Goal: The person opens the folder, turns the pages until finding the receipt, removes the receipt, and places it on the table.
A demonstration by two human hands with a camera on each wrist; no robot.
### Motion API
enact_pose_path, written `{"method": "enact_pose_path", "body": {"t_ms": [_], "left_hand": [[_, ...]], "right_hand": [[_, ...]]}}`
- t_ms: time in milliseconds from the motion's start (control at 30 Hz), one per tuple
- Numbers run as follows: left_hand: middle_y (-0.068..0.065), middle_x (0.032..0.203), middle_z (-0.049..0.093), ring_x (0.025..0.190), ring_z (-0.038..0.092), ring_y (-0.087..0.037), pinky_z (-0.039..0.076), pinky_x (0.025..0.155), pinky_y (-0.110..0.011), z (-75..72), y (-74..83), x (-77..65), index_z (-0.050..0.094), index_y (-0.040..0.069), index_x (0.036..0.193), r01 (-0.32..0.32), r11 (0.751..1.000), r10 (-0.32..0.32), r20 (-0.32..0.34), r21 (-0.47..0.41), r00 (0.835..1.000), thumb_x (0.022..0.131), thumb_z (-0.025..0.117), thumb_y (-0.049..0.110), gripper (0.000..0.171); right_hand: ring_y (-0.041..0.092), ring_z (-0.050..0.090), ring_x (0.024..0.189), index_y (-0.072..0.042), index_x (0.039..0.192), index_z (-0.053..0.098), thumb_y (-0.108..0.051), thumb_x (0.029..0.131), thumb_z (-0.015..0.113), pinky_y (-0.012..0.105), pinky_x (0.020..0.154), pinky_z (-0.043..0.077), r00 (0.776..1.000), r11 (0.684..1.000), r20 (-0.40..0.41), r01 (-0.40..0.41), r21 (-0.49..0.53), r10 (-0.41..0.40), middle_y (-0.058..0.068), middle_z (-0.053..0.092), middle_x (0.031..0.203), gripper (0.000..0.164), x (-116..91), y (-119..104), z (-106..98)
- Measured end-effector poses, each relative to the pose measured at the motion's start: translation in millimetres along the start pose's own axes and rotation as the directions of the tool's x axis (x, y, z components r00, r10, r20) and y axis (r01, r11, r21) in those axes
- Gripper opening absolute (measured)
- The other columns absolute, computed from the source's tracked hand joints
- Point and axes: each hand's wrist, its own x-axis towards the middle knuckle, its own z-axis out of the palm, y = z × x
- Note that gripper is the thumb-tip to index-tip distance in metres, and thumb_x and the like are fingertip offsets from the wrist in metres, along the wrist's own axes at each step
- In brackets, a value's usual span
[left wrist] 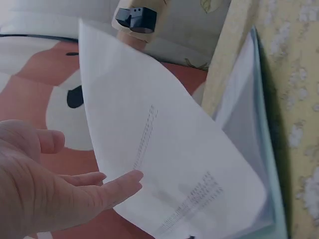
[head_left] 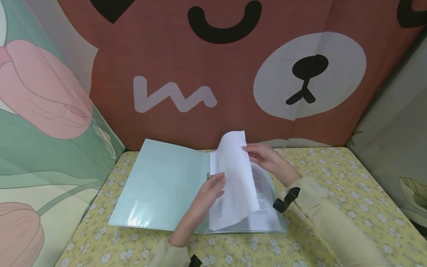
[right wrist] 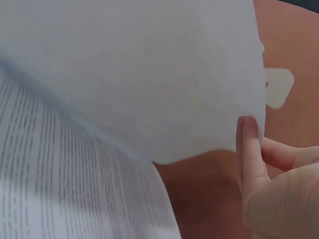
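A light blue ring binder [head_left: 160, 181] lies open, its metal rings [head_left: 208, 176] partly showing at the inner edge of the paper. One white sheet [head_left: 233, 174] is lifted and curls up toward the left. At its upper right edge my right hand [head_left: 267, 157] pinches the paper; the right wrist view shows thumb and fingers [right wrist: 251, 149] on either side of that edge. My left hand [head_left: 208, 193] is beside the rings with loosely extended fingers, and its fingertips [left wrist: 133, 177] overlap the sheet in the left wrist view. Printed pages [head_left: 267, 200] lie underneath on the binder's right side.
The binder lies on a table with a yellow floral cloth [head_left: 333, 193]. Behind the table hangs a brown fabric backdrop [head_left: 233, 74] with a bear print. A flower-patterned cloth [head_left: 50, 92] stands at the left, and a grey one [head_left: 393, 122] at the right.
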Motion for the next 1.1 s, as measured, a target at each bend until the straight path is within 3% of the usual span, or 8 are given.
{"method": "enact_pose_path", "body": {"t_ms": [200, 367, 567, 667, 833, 967, 1100], "left_hand": [[-0.021, 0.151, 0.050, 0.140, 0.049, -0.036, 0.048, 0.110, -0.044, -5.7, 23.2, -4.4, 0.045, -0.006, 0.150, 0.020, 0.998, -0.022, -0.037, -0.064, 0.999, 0.108, 0.054, 0.033, 0.057], [-0.019, 0.152, 0.049, 0.140, 0.048, -0.036, 0.045, 0.112, -0.046, -14.8, 40.1, -13.9, 0.045, -0.003, 0.151, 0.010, 0.998, -0.015, -0.075, -0.068, 0.997, 0.107, 0.056, 0.037, 0.060], [-0.019, 0.156, 0.045, 0.140, 0.048, -0.036, 0.043, 0.112, -0.052, -22.7, 55.1, -24.6, 0.043, -0.001, 0.153, -0.047, 0.999, 0.049, -0.095, 0.014, 0.994, 0.104, 0.063, 0.035, 0.064], [-0.017, 0.155, 0.047, 0.142, 0.047, -0.034, 0.045, 0.110, -0.054, -24.7, 59.3, -27.9, 0.044, 0.001, 0.153, -0.041, 0.997, 0.049, -0.121, 0.066, 0.991, 0.100, 0.069, 0.034, 0.067], [-0.019, 0.152, 0.048, 0.131, 0.056, -0.039, 0.055, 0.096, -0.051, -25.6, 62.3, -30.0, 0.044, 0.004, 0.154, -0.024, 0.992, 0.043, -0.145, 0.128, 0.988, 0.094, 0.077, 0.023, 0.072], [-0.020, 0.150, 0.050, 0.129, 0.057, -0.041, 0.057, 0.092, -0.050, -25.9, 59.7, -28.1, 0.046, 0.002, 0.152, -0.066, 0.967, 0.105, -0.150, 0.248, 0.983, 0.091, 0.073, 0.009, 0.067], [-0.020, 0.145, 0.056, 0.124, 0.060, -0.039, 0.058, 0.085, -0.047, -29.4, 53.9, -29.2, 0.051, 0.000, 0.149, -0.095, 0.906, 0.178, -0.168, 0.412, 0.970, 0.091, 0.063, -0.001, 0.059]], "right_hand": [[0.012, 0.071, 0.089, 0.011, 0.154, 0.032, 0.003, 0.106, 0.052, 0.026, 0.084, 0.060, 0.997, 0.998, 0.074, 0.028, 0.052, -0.031, 0.007, 0.065, 0.108, 0.053, 4, -4, 20], [0.012, 0.070, 0.089, 0.011, 0.154, 0.033, 0.005, 0.104, 0.054, 0.028, 0.086, 0.060, 0.998, 0.997, 0.049, 0.024, 0.077, -0.028, 0.012, 0.061, 0.118, 0.054, 4, -5, 37], [0.016, 0.068, 0.097, 0.009, 0.154, 0.037, 0.004, 0.103, 0.058, 0.031, 0.091, 0.057, 0.999, 0.996, 0.039, 0.028, 0.089, -0.032, 0.019, 0.053, 0.137, 0.055, 4, -7, 58], [0.017, 0.068, 0.097, 0.008, 0.154, 0.037, 0.003, 0.103, 0.058, 0.031, 0.090, 0.057, 0.999, 0.995, 0.040, 0.028, 0.094, -0.032, 0.019, 0.054, 0.136, 0.056, 4, -6, 66], [0.016, 0.069, 0.093, 0.010, 0.148, 0.043, 0.004, 0.102, 0.060, 0.028, 0.085, 0.059, 0.998, 0.995, 0.040, 0.040, 0.093, -0.044, 0.016, 0.058, 0.126, 0.049, 6, -4, 75], [0.016, 0.070, 0.092, 0.010, 0.143, 0.046, 0.005, 0.101, 0.060, 0.031, 0.090, 0.058, 0.998, 0.995, 0.033, 0.050, 0.084, -0.053, 0.016, 0.060, 0.122, 0.044, 7, -1, 76], [0.018, 0.070, 0.093, 0.009, 0.141, 0.050, 0.003, 0.102, 0.061, 0.037, 0.098, 0.053, 0.998, 0.997, 0.042, 0.054, 0.059, -0.057, 0.016, 0.061, 0.122, 0.041, 6, 3, 75]]}}
